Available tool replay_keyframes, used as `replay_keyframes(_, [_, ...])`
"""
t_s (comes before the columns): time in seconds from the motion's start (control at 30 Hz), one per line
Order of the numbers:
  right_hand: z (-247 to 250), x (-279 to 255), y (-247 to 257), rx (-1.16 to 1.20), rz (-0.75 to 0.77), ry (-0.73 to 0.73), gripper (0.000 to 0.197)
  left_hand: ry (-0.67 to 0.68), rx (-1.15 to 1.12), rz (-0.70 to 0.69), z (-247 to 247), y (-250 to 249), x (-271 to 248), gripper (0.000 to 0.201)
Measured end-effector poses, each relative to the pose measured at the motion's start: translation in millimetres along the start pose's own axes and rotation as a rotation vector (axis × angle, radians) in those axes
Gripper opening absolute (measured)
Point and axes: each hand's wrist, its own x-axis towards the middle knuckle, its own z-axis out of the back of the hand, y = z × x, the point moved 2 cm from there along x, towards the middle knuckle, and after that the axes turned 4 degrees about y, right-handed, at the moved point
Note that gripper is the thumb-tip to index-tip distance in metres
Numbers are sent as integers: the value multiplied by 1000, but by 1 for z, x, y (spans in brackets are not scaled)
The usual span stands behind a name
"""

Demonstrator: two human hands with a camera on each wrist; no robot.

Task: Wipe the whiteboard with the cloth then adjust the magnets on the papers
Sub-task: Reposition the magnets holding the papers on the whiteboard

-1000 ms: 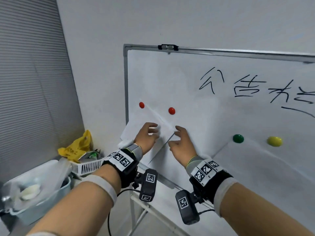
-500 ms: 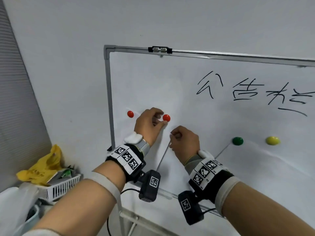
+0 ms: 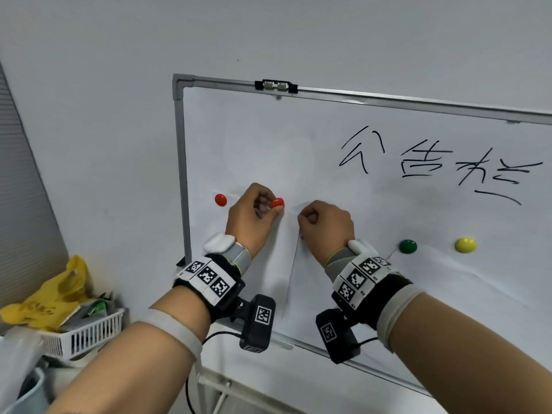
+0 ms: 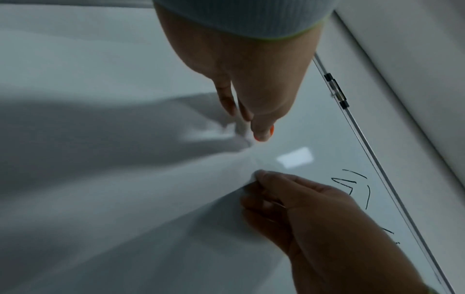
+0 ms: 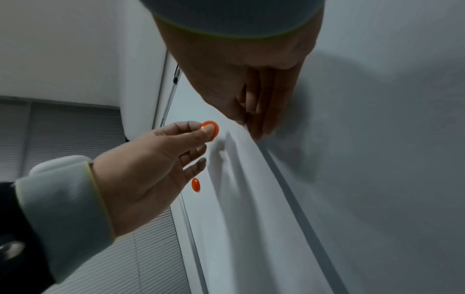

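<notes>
Both your hands on whiteboard (image 3: 328,138): left hand (image 3: 251,219) pinches red magnet (image 3: 277,202), right hand (image 3: 327,227) pinches paper (image 3: 286,249) corner (second red magnet (image 3: 220,200) just left)

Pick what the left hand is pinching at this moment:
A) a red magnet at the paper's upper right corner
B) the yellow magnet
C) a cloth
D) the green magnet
A: the left hand pinches the red magnet between thumb and fingers, while the right hand pinches the edge of the paper beside it; the green magnet and yellow magnet sit untouched.
</notes>
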Motion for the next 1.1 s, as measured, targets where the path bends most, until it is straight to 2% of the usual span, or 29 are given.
replay_keyframes(0.1, [1, 3, 4, -48, 29, -18, 10, 138, -13, 44, 0, 7, -9, 16])
replay_keyframes(0.17, [1, 3, 7, -66, 48, -31, 10, 166, 2, 62, -2, 10, -12, 15])
replay_keyframes(0.4, [1, 4, 9, -133, 69, -28, 11, 88, 55, 29, -10, 11, -5, 14])
replay_keyframes(0.67, [3, -2, 2, -128, 53, -52, 11, -11, 148, 55, -11, 18, -5, 27])
replay_keyframes(0.77, [9, -15, -14, -89, 41, -76, 11, -26, 203, -22, -22, 6, -10, 27])
replay_keyframes(0.87, [19, -33, -39, -61, 13, -100, 10, 75, 129, -141, -55, -19, -19, 23])
replay_keyframes(0.97, [41, -52, -78, -41, -28, -139, 10, 232, 55, -199, -101, -46, -33, 16])
replay_keyframes(1.1, [93, -86, -145, -16, -81, -290, 13, 389, 40, -283, -166, -80, -54, 13])
